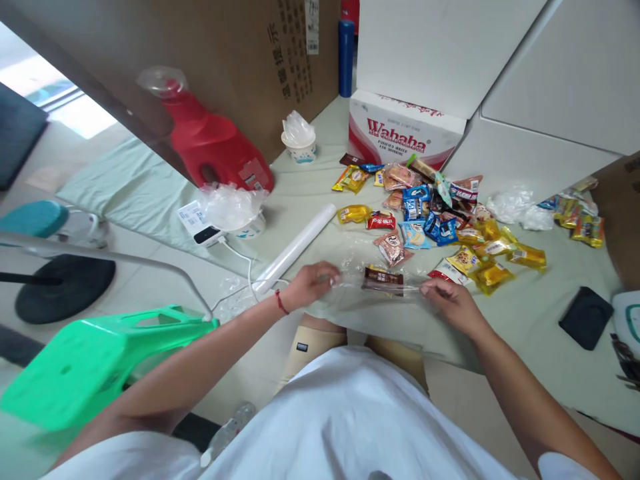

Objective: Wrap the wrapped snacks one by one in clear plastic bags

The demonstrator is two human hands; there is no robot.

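Observation:
My left hand (313, 285) pinches one side of a clear plastic film (350, 297), its fingers closed. On the other side, my right hand (450, 301) grips the film's edge. Stretched between both hands, the film lies around a dark brown snack packet (383, 281) with a bit of yellow behind it. Just beyond the film are a pink packet (391, 248), a light blue packet (414, 235) and a red packet (381, 220). A red and white packet (449, 272) lies near my right hand.
A white roll (295, 250) lies left of the film. Behind stand a Wahaha carton (405, 130), a paper cup (300, 148) with plastic in it and a red jug (215, 147). Several more snacks (493, 247) are piled right. A green stool (85, 367) stands left.

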